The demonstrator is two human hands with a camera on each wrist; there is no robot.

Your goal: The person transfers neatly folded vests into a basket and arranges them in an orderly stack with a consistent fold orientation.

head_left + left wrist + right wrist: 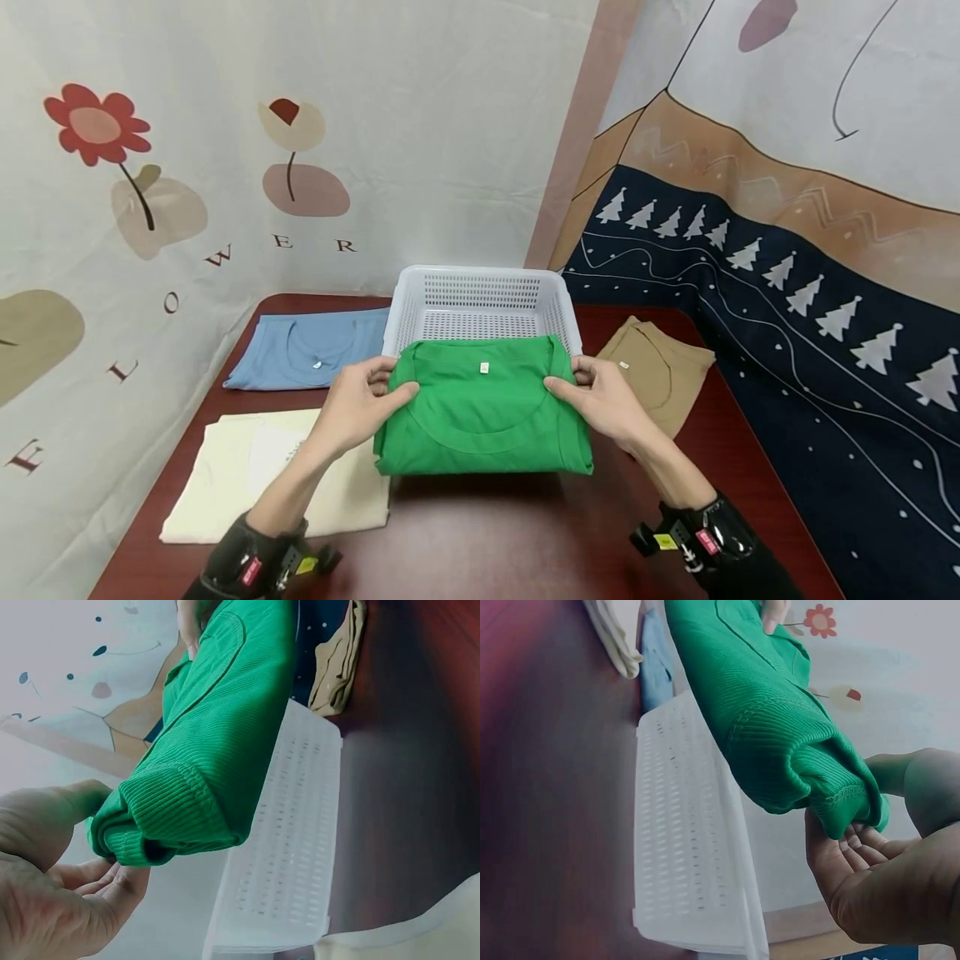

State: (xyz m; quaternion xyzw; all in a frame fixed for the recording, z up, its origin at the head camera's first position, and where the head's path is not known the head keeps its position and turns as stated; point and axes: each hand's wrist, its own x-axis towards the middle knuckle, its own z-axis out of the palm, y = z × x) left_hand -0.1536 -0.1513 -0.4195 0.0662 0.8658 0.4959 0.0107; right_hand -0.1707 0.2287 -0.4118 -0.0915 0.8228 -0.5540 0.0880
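A folded green shirt [487, 408] with a small white neck label is held up between both hands, just in front of the white basket [480, 287]. My left hand [363, 400] pinches its left side, thumb on top and fingers beneath. On the opposite side my right hand [603, 396] pinches the shirt the same way. Ribbed cuffs show at the folded ends in both wrist views, where the left hand [75, 877] and right hand [885, 862] grip the edges. The shirt hides the basket's front wall in the head view.
On the dark red table [480, 542] lie a folded blue shirt [315, 350] at the back left and a cream garment [300, 467] nearer the front. A folded tan shirt [652, 375] lies right of the basket. Printed curtains [450, 125] hang behind the table.
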